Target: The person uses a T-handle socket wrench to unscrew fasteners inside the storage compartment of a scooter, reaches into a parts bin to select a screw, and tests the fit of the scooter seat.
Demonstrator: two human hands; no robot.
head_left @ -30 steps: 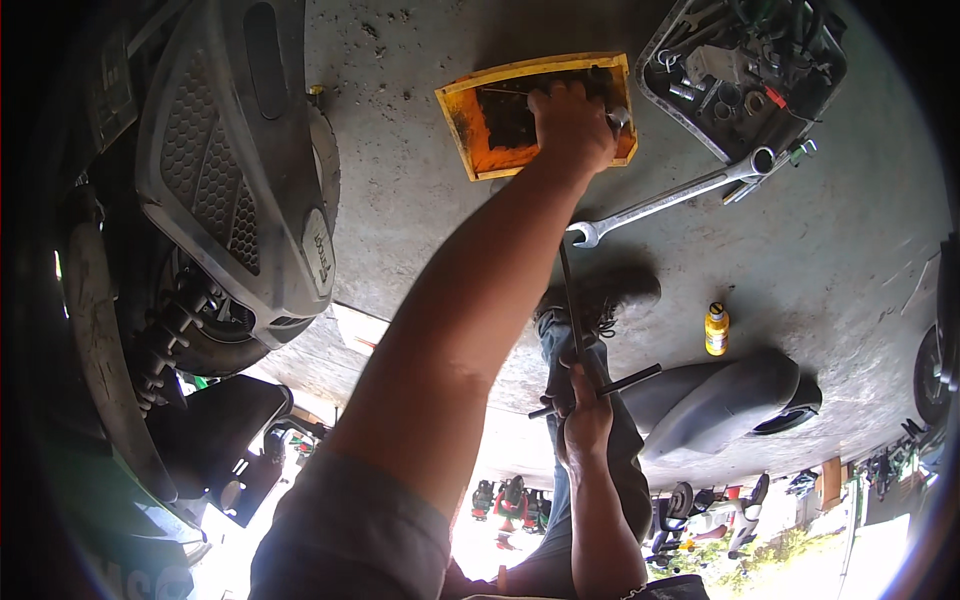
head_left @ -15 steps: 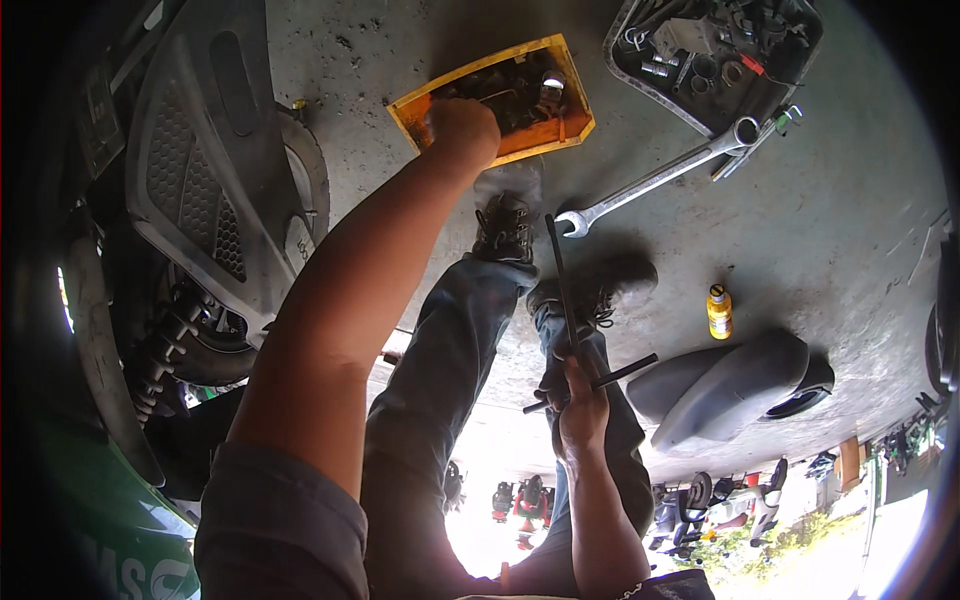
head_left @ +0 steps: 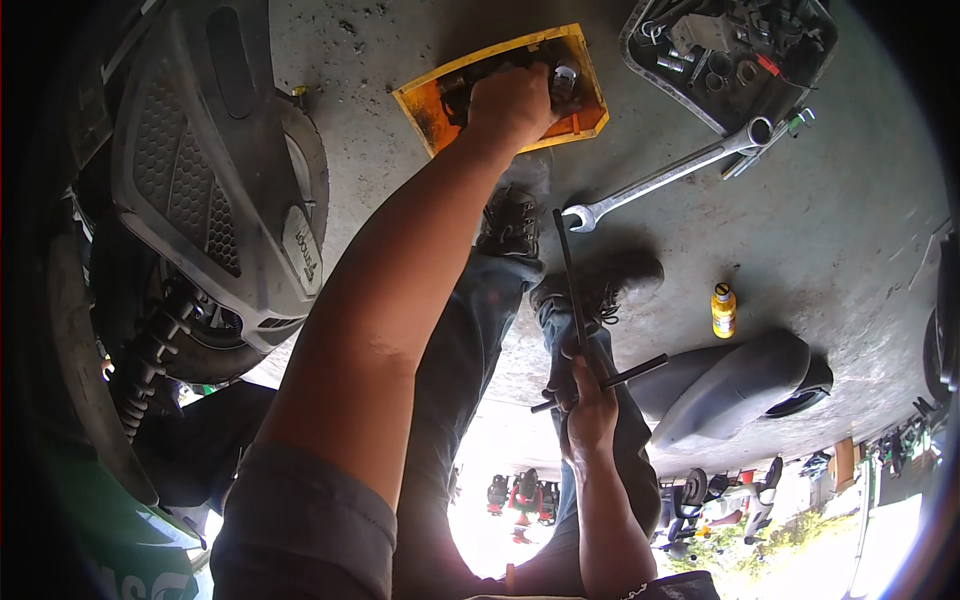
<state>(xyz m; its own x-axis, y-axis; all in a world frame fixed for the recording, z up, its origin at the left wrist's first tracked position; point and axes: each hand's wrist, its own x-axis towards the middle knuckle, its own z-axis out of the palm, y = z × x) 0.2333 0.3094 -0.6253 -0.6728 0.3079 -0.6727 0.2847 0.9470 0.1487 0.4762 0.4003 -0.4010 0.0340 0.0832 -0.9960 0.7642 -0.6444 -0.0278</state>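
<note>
Reaching into the yellow tray [head_left: 426, 112] with left hand [head_left: 510, 105], can't tell if pinching anything; got black T-handle [head_left: 572, 285] gripped in right hand [head_left: 590, 410], but seemingly yet to lift anything out.

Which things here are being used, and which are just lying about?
In use, it seems:
- T-handle, held by the right hand
- yellow tray, with the left hand inside

Apparently lying about:
- wrench
- parts tray
- yellow bottle
- grey panel
</note>
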